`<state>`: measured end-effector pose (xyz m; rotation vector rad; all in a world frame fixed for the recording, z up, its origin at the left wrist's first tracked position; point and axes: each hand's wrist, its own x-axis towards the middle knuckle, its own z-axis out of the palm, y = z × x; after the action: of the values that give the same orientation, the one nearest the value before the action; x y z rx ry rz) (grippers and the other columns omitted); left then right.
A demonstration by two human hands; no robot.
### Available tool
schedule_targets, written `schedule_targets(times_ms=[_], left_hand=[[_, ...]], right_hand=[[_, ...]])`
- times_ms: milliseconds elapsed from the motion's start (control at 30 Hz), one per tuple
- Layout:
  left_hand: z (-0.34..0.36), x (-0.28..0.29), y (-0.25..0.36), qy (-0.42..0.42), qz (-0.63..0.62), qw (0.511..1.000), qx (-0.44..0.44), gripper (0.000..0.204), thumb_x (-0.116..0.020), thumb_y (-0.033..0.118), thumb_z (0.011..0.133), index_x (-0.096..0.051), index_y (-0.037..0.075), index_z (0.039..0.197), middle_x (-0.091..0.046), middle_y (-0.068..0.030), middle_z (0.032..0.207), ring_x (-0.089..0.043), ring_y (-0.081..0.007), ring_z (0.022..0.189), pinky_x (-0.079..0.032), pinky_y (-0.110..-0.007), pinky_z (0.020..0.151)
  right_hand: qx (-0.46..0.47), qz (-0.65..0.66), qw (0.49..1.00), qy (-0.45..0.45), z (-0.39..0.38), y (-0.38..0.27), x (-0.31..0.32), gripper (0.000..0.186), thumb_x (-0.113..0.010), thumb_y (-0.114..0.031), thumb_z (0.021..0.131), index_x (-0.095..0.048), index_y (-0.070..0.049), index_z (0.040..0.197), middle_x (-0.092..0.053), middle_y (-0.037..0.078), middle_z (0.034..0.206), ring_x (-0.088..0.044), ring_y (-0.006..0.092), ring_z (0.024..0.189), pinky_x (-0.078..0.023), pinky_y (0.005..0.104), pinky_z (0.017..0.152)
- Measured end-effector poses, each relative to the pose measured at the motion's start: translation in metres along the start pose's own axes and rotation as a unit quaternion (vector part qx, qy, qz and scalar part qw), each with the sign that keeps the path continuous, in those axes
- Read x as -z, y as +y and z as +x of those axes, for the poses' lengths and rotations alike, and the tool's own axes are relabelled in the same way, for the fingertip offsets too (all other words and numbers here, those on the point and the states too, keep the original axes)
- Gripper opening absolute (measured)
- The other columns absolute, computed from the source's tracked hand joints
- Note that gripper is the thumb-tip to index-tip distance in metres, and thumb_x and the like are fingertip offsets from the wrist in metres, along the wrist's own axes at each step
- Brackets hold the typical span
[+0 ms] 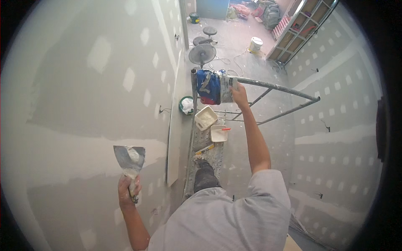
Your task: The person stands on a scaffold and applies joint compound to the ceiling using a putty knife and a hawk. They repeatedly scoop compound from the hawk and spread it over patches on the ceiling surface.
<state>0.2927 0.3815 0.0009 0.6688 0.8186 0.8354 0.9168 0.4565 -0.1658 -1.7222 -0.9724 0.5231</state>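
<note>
My left hand (125, 191) is closed around the handle of a putty knife (122, 155), held blade up in front of the left wall. A lump of white joint compound (133, 154) sits on its blade. My right arm reaches forward to the scaffold's top end rail. There my right hand (240, 97) grips a flat grey broad-bladed scraper (226, 91), its handle mostly hidden by the fingers. Right beside that blade hangs a blue bag (207, 85) with white smears, on the scaffold frame (280, 88).
Below, the scaffold platform (216, 158) carries two white trays of compound (207, 118) and a yellow-handled tool (204, 149). My leg stands on it. A green bucket (181, 104) sits by the left plasterboard wall (83, 113). Farther off are a fan (202, 54) and a white bucket (256, 44).
</note>
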Motion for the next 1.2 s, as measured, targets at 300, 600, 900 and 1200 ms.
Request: schedule_targets(times_ms=[300,600,900,1200], left_hand=[[0.055,-0.038,-0.002,0.05,0.005,0.998,0.045,0.045,-0.064,0.024,0.099,-0.048,-0.007,0.126,-0.054,-0.0129,0.083,-0.042,-0.0089,0.053,-0.033,-0.019,0.035],[0.065,-0.049,-0.004,0.055,0.003,0.997,0.061,0.045,-0.065,0.025,0.099,-0.048,-0.007,0.126,-0.055,-0.0132,0.085,-0.047,-0.0096,0.059,-0.036,-0.018,0.037],[0.059,-0.039,-0.011,0.075,0.018,0.996,0.051,0.037,-0.063,0.027,0.101,-0.053,-0.004,0.118,-0.059,-0.0124,0.083,-0.044,-0.0102,0.048,-0.034,-0.021,0.039],[0.042,-0.034,-0.009,0.104,0.011,0.994,0.027,0.035,-0.062,0.024,0.101,-0.052,-0.004,0.12,-0.059,-0.0122,0.087,-0.047,-0.0089,0.055,-0.036,-0.02,0.04]], right_hand=[[0.268,-0.565,0.779,0.048,0.097,0.111,-0.064,0.049,-0.057,-0.01,0.09,-0.057,0.0,0.138,-0.063,0.014,0.136,-0.061,0.0276,0.118,-0.05,0.0389,0.096],[0.263,-0.621,0.737,-0.04,0.089,0.134,-0.052,0.059,-0.057,-0.01,0.09,-0.047,0.003,0.147,-0.055,0.015,0.147,-0.055,0.0259,0.129,-0.047,0.0377,0.103],[0.297,-0.627,0.707,-0.139,0.101,0.134,-0.017,0.061,-0.053,-0.009,0.093,-0.04,0.001,0.152,-0.051,0.016,0.152,-0.054,0.0288,0.133,-0.044,0.0428,0.107],[0.305,-0.633,0.689,-0.178,0.099,0.124,-0.001,0.055,-0.05,-0.008,0.095,-0.044,-0.002,0.149,-0.053,0.016,0.15,-0.053,0.0289,0.136,-0.043,0.0434,0.109]])
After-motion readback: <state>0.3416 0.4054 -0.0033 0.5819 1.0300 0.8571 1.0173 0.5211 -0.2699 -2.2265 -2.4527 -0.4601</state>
